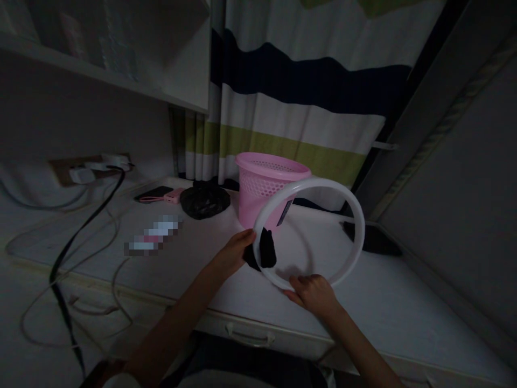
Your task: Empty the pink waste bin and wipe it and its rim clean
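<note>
A large white ring [357,231] stands tilted above the desk, gripped at two places. My left hand [237,252] is closed at its left side, holding a black cloth [267,250] against the ring; part of the cloth shows through the opening. At the lower edge, my right hand [314,292] has its fingers closed around the ring. Just behind the ring is a pink perforated wastebasket [252,207], upright, with a dark label partly covered by the ring.
A crumpled black plastic bag [205,201] lies left of the basket, beside a pink power bank [174,195]. Nearer lies a blurred-out phone-like object [153,236]. Cables [60,291] hang over the desk's left front edge. A flat dark object [375,240] rests at the right.
</note>
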Demonstrator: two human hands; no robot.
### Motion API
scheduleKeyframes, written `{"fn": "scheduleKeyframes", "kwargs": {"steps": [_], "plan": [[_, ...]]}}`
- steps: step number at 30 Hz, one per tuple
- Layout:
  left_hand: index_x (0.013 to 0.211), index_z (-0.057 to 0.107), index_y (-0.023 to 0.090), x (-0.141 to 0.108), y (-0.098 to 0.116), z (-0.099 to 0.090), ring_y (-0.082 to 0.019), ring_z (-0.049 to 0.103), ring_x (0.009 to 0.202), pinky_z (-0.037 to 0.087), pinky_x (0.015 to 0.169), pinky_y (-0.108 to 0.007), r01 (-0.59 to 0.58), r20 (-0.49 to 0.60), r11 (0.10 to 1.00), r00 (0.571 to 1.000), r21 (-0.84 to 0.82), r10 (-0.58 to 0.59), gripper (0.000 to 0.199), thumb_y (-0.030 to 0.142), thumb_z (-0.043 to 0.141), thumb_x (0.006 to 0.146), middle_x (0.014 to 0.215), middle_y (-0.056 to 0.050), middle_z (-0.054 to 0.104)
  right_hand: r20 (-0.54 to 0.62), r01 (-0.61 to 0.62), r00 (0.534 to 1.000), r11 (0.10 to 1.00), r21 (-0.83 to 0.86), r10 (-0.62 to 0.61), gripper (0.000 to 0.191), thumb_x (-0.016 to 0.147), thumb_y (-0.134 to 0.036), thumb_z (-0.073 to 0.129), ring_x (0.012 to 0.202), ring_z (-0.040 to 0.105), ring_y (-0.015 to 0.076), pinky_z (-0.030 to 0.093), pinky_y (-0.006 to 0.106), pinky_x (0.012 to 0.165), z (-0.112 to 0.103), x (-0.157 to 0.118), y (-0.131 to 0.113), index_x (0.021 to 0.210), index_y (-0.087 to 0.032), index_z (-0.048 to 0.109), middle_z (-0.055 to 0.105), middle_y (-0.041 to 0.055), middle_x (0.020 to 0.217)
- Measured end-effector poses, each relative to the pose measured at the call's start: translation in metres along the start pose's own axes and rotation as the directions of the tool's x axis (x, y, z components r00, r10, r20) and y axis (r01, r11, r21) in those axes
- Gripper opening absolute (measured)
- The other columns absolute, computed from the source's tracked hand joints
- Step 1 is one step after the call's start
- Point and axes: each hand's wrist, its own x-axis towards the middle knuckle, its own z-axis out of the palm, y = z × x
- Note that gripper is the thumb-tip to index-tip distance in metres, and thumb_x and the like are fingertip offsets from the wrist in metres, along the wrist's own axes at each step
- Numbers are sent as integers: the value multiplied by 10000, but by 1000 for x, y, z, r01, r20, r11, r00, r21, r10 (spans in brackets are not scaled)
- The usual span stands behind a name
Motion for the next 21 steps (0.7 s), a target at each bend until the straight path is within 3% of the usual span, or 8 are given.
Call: {"fn": "scheduleKeyframes", "kwargs": {"steps": [4,7,11,17,21], "plan": [[854,669,128,-8,-9,-5,-150,610,726,444,745,-271,-27,-59,999,998,-18,26,325,265,785,583,782,-44,677,-40,-7,999,1000,-4,7,405,866,-525,386,466,596,162,217,278,458,-2,4,-3,763,-187,583,626,16,544],[827,666,122,-15,-13,-6,-163,612,722,447,756,-297,-18,-47,1000,999,19,19,308,249,783,572,765,-49,675,-54,4,999,1000,-15,-5,416,858,-541,389,469,592,163,225,272,473,-3,7,-1,764,-191,593,622,18,544],[907,650,177,-27,-27,-5,-203,626,863,447,831,-345,-8,-32,1000,999,-26,8,375,213,779,557,908,-55,685,-64,-26,998,999,-30,24,433,860,-544,380,481,589,164,232,270,487,-4,11,-4,747,-188,601,625,28,560],[867,668,177,-39,-61,-3,-193,620,898,430,868,-319,-19,-155,1000,988,-1,18,353,189,790,536,877,-31,698,-120,-58,991,998,35,62,430,856,-547,393,465,571,141,227,278,489,-11,18,-17,755,-188,607,619,17,548],[848,681,151,-42,-60,-1,-209,631,874,436,871,-345,-25,-245,1000,969,-16,20,382,222,811,496,847,-43,706,-175,-45,983,997,63,56,479,867,-561,346,430,540,129,217,275,485,-15,21,-21,734,-182,607,606,16,514]]}}
